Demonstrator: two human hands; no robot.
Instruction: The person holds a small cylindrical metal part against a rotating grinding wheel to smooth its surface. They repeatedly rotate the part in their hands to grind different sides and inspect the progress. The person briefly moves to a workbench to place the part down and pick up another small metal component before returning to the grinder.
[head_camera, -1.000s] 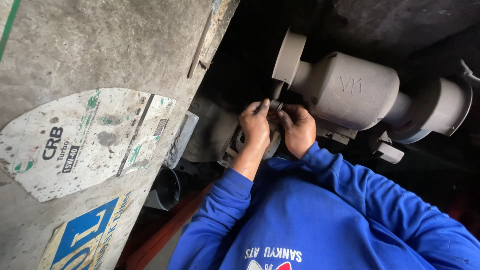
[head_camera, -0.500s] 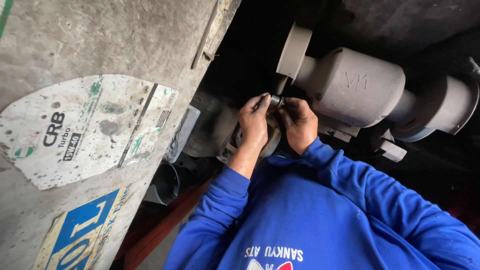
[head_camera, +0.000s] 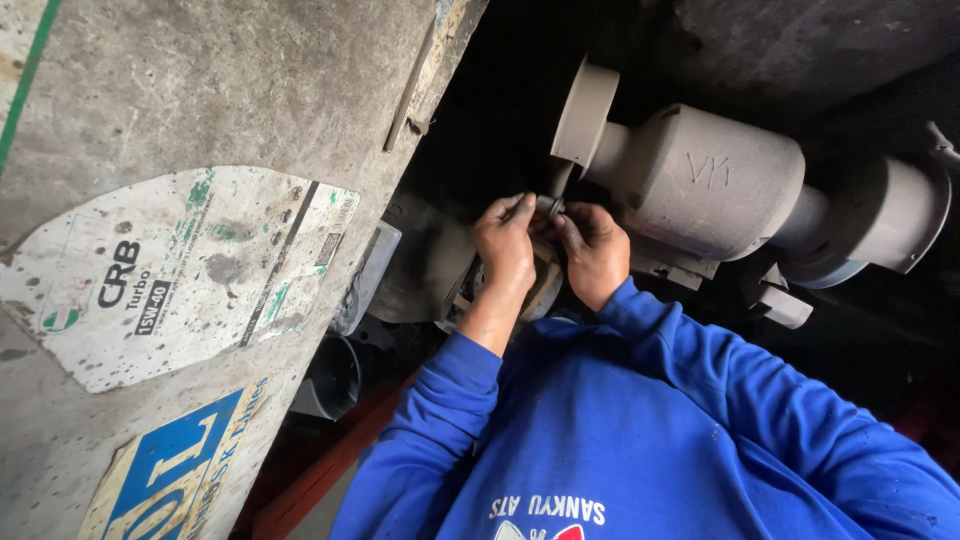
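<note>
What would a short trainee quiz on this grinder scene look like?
1. True or false: the left hand and the right hand both pinch the small metal piece.
2. The sleeves are: A red, B blue, C green.
3. How many wheels show on the grey bench grinder?
Key: 1 true; 2 B; 3 two.

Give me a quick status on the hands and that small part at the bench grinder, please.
Left hand and right hand both pinching a small grey metal part. Part held beside the grinder's left wheel; contact unclear. Nothing in the way.
</note>
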